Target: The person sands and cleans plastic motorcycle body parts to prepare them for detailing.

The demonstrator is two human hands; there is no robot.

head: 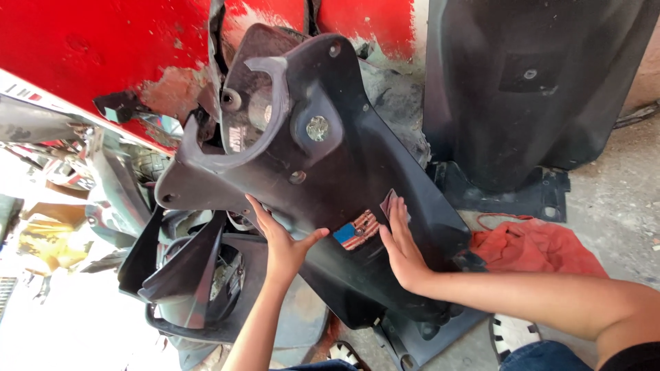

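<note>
Head view, looking down at a heap of scooter bodywork on a concrete floor [619, 199].

- Main thing: a large black scooter inner leg-shield panel [330, 172], propped upright and leaning back against a red body panel [103, 48]. Its long axis runs from upper left, where the keyhole surround sits, down to lower right near the person's knees.
- Left hand [285, 240]: fingers spread, palm against the lower left edge of the panel, thumb hooked out to the right. Open, pressing or steadying; not wrapped round anything that I can see.
- Right hand [402, 247]: flat and open, fingers together pointing up, laid on the panel face just right of a small striped sticker [357, 230]. Nothing gripped.
- Both hands touch the panel's lower half, the sticker between them. The panel rises up and away from both hands; neither is clearly the nearer.
- Around: a second large black cover [536, 89] stands upright at right, well apart from the hands. A red rag [543, 247] lies on the floor just beyond the right forearm. More black fairing pieces [192, 282] are stacked at lower left, beside the left forearm.
</note>
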